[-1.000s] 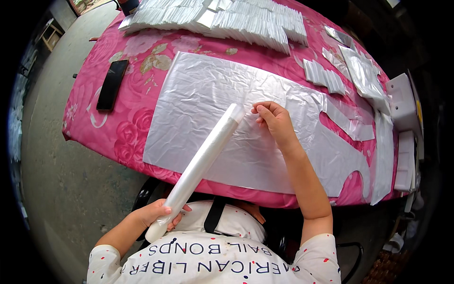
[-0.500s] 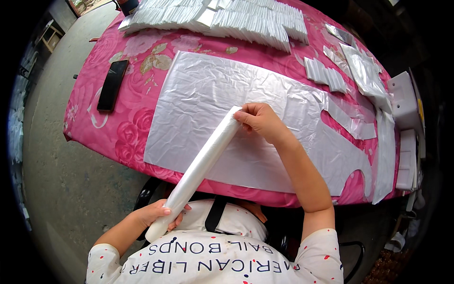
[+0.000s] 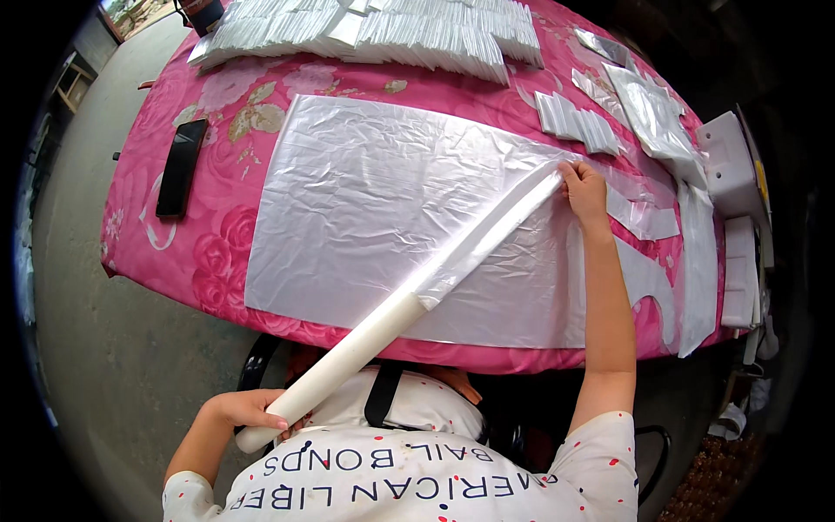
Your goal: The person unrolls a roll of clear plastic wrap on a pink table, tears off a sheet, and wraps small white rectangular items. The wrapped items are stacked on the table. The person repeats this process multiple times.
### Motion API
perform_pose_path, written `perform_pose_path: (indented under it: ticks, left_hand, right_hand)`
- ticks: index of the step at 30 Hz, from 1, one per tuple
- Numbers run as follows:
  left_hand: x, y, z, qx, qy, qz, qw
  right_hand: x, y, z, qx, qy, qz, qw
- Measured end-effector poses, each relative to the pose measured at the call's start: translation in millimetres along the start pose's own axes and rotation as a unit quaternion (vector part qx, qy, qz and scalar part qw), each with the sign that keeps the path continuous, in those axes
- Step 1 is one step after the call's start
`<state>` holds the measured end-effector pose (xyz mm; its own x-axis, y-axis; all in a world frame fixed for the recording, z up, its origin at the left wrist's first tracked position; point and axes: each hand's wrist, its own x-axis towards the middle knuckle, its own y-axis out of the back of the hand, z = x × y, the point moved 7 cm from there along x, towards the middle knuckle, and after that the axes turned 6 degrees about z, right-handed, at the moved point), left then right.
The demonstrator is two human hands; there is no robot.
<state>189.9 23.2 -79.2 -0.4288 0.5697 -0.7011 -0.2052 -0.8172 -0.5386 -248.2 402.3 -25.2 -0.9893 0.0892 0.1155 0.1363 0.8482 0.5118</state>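
Note:
My left hand (image 3: 254,409) is closed round the lower end of a long white tube (image 3: 348,357), held slantwise over my lap and the table's near edge. A shiny clear plastic sleeve (image 3: 491,239) covers the tube's upper end and stretches beyond it to the upper right. My right hand (image 3: 584,184) pinches the far end of this sleeve between thumb and fingers. Beneath lies a large, wrinkled, silvery-white plastic sheet (image 3: 348,191), flat on the table with curved cut-outs toward its right side.
Pink floral cloth (image 3: 226,261) covers the table. A black phone (image 3: 181,170) lies at the left. Rows of folded white packets (image 3: 365,43) fill the far side, with a smaller stack (image 3: 574,122) at right. Plastic pieces (image 3: 648,113) and white containers (image 3: 735,165) are at the right edge.
My right hand has moved up and to the right, drawing the plastic sleeve partly off the tube. The tube's lower part now shows bare. My left hand has shifted slightly down and left.

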Motion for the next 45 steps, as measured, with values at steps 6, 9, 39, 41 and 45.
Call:
perform_pose_path:
  ticks: [6, 9, 39, 41, 45]
  left_hand:
    - [-8.6, 8.5, 16.0, 0.253, 0.013, -0.017, 0.967]
    - [8.0, -14.2, 84.4, 0.474, -0.025, 0.030, 0.879]
    - [114.6, -118.9, 121.6, 0.815, -0.406, 0.133, 0.392]
    - [117.0, -120.8, 120.5, 0.813, -0.407, 0.139, 0.393]
    - [116.0, -123.4, 119.9, 0.808, -0.405, 0.149, 0.401]
  right_hand:
    - [9.9, 31.4, 27.4, 0.030, 0.006, 0.003, 1.000]
    - [-6.9, -6.5, -6.5, 0.030, 0.045, -0.023, 0.998]
    - [-157.6, -72.1, -133.9, -0.102, 0.332, -0.209, 0.914]
    - [-198.4, -74.3, -136.1, -0.126, 0.365, -0.200, 0.900]
    - [-196.4, -61.2, -117.2, -0.178, 0.359, -0.149, 0.904]
